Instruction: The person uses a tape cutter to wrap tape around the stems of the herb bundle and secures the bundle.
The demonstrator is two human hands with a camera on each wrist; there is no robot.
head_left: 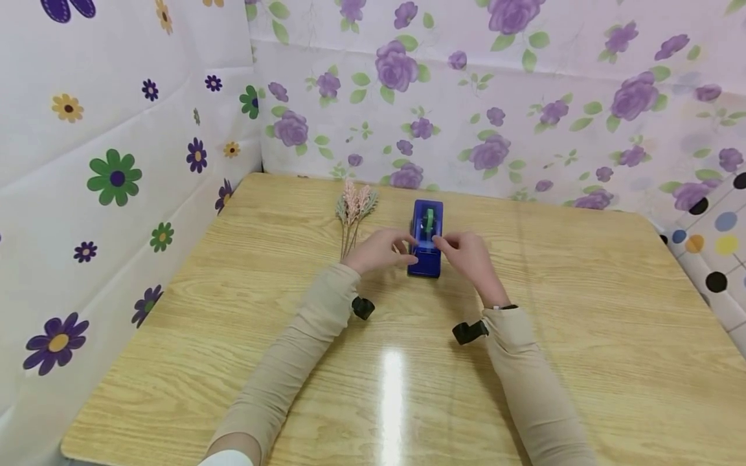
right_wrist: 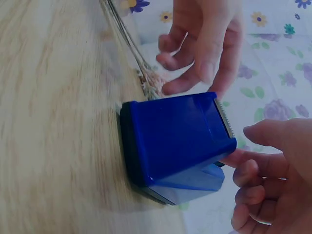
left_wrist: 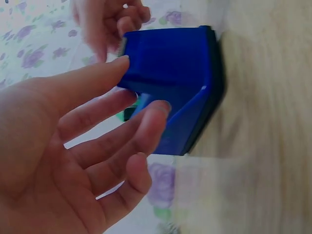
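Observation:
A blue tape dispenser (head_left: 425, 262) stands upright on the table, with a green-cored tape roll (head_left: 429, 221) in its rear part. Its serrated cutter (right_wrist: 224, 118) shows along the upper front edge in the right wrist view. My left hand (head_left: 381, 251) is at the dispenser's left side, fingers spread and slightly bent, its thumb tip by the cutter end. At the right side is my right hand (head_left: 468, 257), its thumb and index finger apart near the cutter and its other fingers curled loosely. The index fingertip is partly hidden behind the dispenser. I see nothing held in either hand.
Pink and pale green artificial flower sprigs (head_left: 352, 204) lie left of the dispenser, their stems pointing towards my left hand. The wooden table (head_left: 583, 291) meets flower-printed cloth (head_left: 373, 97) at the back and left. Each wrist carries a small black camera (head_left: 469, 332).

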